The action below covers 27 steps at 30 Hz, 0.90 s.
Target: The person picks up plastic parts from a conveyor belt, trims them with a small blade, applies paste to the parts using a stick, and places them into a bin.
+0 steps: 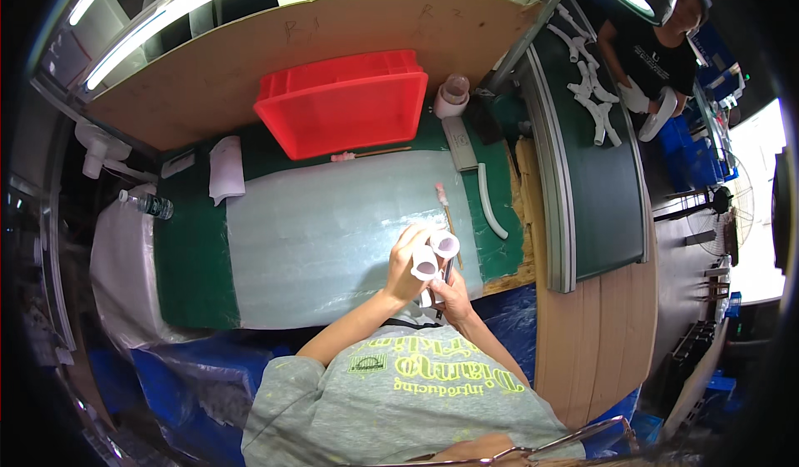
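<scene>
Near the centre of the frame you hold a white, round tube (pixel 424 265), with a second white tube (pixel 444 245) just beside it, up and right. Both open mouths face the camera; your fingers (pixel 404 260) hide whether they join below. A narrow dark piece (pixel 449 270) shows at your right hand (pixel 454 295).

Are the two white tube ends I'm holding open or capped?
Open: both white tube ends face the camera, and their hollow insides show with no caps.
</scene>
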Motion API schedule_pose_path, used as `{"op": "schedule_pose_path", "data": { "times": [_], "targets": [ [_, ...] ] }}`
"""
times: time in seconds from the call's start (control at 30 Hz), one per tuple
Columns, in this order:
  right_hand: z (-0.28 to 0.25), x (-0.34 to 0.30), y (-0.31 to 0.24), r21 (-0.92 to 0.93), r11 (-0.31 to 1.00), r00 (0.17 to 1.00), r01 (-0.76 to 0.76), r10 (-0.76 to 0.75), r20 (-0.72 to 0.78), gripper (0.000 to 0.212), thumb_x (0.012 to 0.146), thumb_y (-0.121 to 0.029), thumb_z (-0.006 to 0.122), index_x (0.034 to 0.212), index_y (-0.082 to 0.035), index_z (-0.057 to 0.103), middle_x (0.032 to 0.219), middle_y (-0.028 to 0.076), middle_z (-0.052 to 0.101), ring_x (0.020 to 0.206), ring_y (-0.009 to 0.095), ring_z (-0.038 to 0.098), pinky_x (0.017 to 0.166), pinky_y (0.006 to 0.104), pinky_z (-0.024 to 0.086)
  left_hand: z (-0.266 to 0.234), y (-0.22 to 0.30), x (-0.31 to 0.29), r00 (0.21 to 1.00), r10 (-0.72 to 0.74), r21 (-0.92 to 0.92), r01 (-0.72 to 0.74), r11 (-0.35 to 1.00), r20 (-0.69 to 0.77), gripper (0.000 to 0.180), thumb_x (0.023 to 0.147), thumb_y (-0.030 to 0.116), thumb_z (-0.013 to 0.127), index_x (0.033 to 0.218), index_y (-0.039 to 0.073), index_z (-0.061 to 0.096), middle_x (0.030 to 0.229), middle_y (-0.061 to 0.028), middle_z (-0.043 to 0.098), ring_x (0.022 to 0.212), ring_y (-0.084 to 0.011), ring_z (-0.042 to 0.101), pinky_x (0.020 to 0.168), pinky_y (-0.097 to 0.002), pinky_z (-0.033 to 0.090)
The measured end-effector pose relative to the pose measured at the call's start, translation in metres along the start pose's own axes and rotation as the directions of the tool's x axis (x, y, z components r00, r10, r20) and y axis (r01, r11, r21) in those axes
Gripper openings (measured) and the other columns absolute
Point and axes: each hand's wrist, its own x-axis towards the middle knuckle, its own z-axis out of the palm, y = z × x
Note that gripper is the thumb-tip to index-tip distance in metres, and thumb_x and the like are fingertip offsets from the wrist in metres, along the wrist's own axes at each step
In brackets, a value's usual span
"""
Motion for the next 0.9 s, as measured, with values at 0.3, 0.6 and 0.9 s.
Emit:
{"op": "schedule_pose_path", "data": {
  "times": [0.3, 0.6, 0.9],
  "targets": [
    [0.002, -0.003, -0.001, 0.029, 0.999, 0.999, -0.044, 0.043, 0.013, 0.04, 0.076, -0.02, 0.07, 0.107, -0.01, 0.046, 0.07, -0.005, 0.048, 0.046, 0.002, 0.037, 0.038, 0.0178, 0.025, 0.002, -0.012, -0.004, 1.0, 0.003, 0.096, -0.005, 0.995, 0.022, 0.044, 0.063, 0.011, 0.076, 0.103, 0.0, 0.061, 0.097, -0.0137, 0.061, 0.088, -0.0279, 0.061, 0.075, -0.0339, 0.049],
    [-0.003, -0.027, 0.007, -0.01, 1.0, 0.99, -0.009, 0.008, -0.138, 0.042, 0.074, -0.013, 0.068, 0.108, -0.006, 0.045, 0.076, -0.001, 0.053, 0.05, 0.004, 0.046, 0.038, 0.0192, 0.031, 0.02, -0.002, -0.016, 0.995, -0.045, -0.01, 0.046, 0.999, 0.085, 0.045, 0.063, 0.013, 0.078, 0.103, 0.001, 0.061, 0.099, -0.0133, 0.061, 0.09, -0.0272, 0.06, 0.078, -0.0341, 0.049],
    [-0.041, -0.105, 0.013, 0.06, 0.998, 0.944, -0.007, 0.027, -0.328, 0.057, 0.075, -0.007, 0.064, 0.125, -0.016, 0.038, 0.086, -0.002, 0.053, 0.058, 0.004, 0.046, 0.043, 0.0172, 0.031, 0.092, 0.036, -0.052, 0.867, -0.138, -0.066, 0.193, 0.979, 0.479, 0.053, 0.061, 0.011, 0.079, 0.109, 0.003, 0.059, 0.1, -0.0126, 0.058, 0.092, -0.0261, 0.058, 0.081, -0.0343, 0.047]
  ]
}}
